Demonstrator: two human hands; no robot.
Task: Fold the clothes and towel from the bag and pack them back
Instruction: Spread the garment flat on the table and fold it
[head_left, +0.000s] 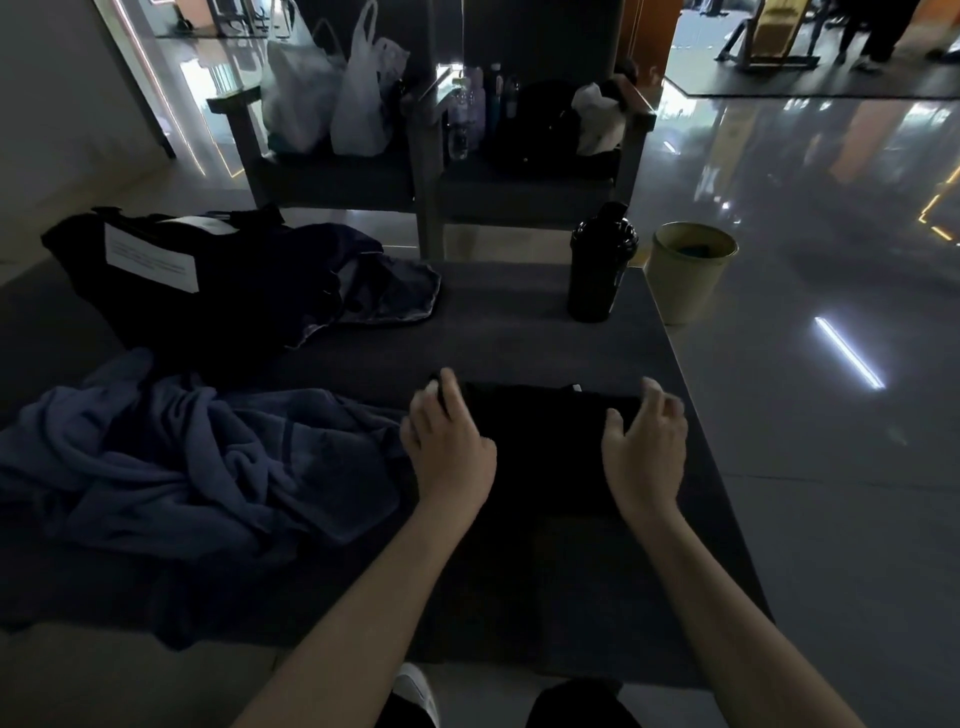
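Note:
A black garment (545, 447) lies folded flat on the dark bench (498, 332) in front of me. My left hand (447, 441) rests on its left edge, fingers curled over the far corner. My right hand (647, 447) hovers at its right edge with fingers spread and nothing in them. A crumpled blue towel (171, 457) lies to the left of the garment. The dark bag (187, 280) with a white label sits at the far left, dark clothing (384, 291) spilling from its right side.
A black shaker bottle (597, 265) stands at the bench's far right corner. A pale bin (685, 270) sits on the glossy floor beyond it. Two chairs behind hold white plastic bags (332, 88), bottles and a black backpack (540, 130).

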